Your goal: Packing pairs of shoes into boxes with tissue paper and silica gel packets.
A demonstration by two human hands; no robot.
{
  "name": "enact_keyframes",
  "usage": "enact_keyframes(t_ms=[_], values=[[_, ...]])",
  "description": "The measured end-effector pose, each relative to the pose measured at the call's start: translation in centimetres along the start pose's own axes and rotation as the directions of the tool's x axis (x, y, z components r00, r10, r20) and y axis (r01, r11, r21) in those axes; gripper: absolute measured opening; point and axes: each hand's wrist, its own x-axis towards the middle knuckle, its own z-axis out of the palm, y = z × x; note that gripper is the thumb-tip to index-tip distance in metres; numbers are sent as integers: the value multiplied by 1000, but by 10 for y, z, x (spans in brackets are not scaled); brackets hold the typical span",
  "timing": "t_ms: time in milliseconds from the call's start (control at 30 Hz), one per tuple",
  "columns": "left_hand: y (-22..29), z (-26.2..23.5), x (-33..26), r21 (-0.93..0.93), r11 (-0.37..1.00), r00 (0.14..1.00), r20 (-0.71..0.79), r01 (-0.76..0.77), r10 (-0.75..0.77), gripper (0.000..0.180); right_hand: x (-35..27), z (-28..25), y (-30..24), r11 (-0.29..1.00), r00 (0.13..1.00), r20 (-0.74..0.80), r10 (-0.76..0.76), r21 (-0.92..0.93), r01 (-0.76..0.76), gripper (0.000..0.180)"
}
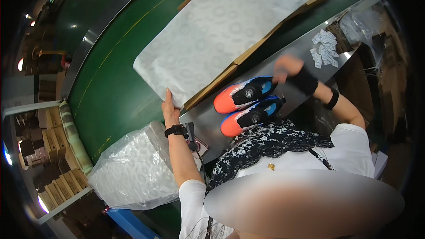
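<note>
A large sheet of white patterned wrapping paper [212,35] lies over a brown cardboard box [237,64]. My left hand [170,107] grips its near left corner, fingers closed on the edge. On the metal ledge to the right of that hand sits a pair of orange, blue and black shoes, the farther shoe [243,93] beside the nearer shoe [252,116], toes to the left. My right hand [288,67] is at the heel of the farther shoe; motion blurs its fingers, so whether it touches the shoe or holds anything is unclear.
A pile of small white packets [325,48] lies on the metal ledge [305,73] at right, near clear plastic bags [361,24]. A plastic-wrapped stack of paper [137,168] stands by my left forearm. The green conveyor belt [119,62] runs behind; cardboard boxes [66,186] fill shelves at left.
</note>
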Motion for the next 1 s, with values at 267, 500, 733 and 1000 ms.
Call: enact_keyframes(t_ms=[267,500,733,1000], values=[[27,-10,-20,353,878,932,-42,-324,361,30,-35,79,-31,531,731,409,-546,-506,680,8],[66,-33,-44,686,584,846,88,-434,525,28,65,51,-96,957,932,335,-140,288,39,34],[91,72,-84,416,811,909,252,-412,333,31,181,142,-47,992,995,-36,89,-89,-92,34],[30,127,-41,598,716,866,500,-361,20,51,171,142,-40,849,956,-59,-287,-478,226,47]])
